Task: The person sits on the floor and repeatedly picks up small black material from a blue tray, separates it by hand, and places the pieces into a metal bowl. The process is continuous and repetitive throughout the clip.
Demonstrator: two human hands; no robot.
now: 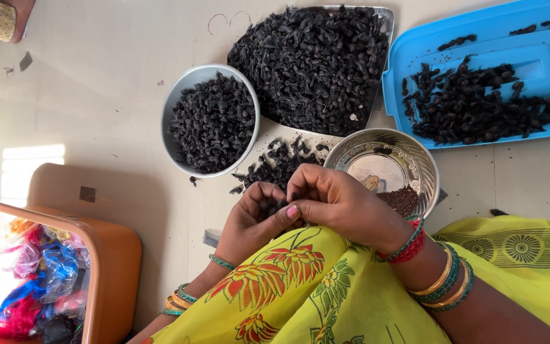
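the left hand (253,220) is cupped and holds a few small dark pods (274,207). the right hand (338,204) curls over it and pinches one pod with its fingertips, right above the lap, so bits can drop close by. the shiny steel bowl (415,159) with brown seeds sits just beside the hands. the grey bowl (183,95), the steel tray (383,16) and the blue lid (415,51) hold more dark pods, all within reach.

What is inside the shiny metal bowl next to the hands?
The shiny round steel bowl holds a small heap of dark brown seeds at its near side; the rest is bare metal. The person's right hand covers part of the bowl's near rim, so anything there is hidden.
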